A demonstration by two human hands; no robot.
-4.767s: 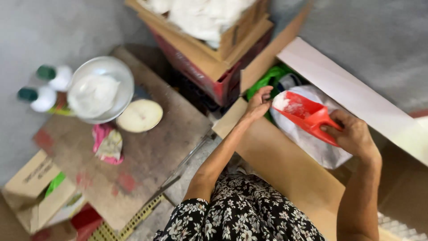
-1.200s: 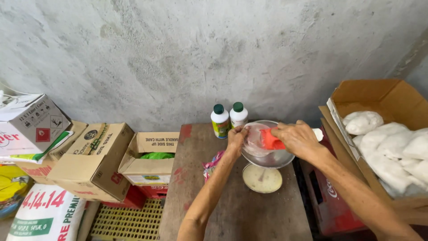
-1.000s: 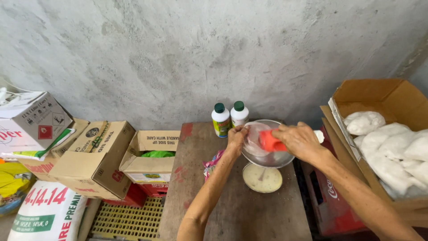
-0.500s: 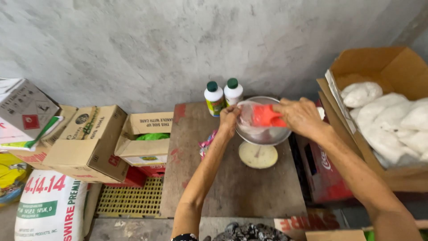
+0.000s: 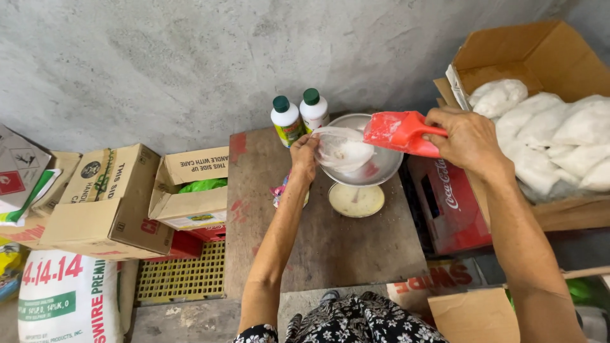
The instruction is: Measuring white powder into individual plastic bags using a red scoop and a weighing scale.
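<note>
A: Rough grey concrete wall [image 5: 254, 57] closes the far side; the worn wooden bench [image 5: 318, 248] stands against it, cartons to either side. What do I have in my hands?

B: Right hand [image 5: 467, 136] is clamped on the handle of the red scoop [image 5: 397, 132], held over the right rim of the metal bowl [image 5: 381, 171], blade pointing left and tipped toward the bowl. Left hand [image 5: 305, 155] pinches the near-left edge of the clear plastic bag [image 5: 343, 152] that sits in the bowl, white powder in its bottom. I judge the pinch keeps the bag's mouth open under the scoop.

A: Why is the bowl raised?

B: It rests on a small scale; the round cream dial [image 5: 356, 200] shows beneath it, so the contents can be read as they gather.

A: And around it?

B: Two white bottles with green caps [image 5: 298, 117] stand just beyond the bowl, against the wall. To the right, an open carton of filled white bags [image 5: 553, 133] sits on a red crate [image 5: 448, 203]. To the left, an open box with a green bag [image 5: 190, 190], and a printed sack [image 5: 67, 295] on the floor, nearer.
</note>
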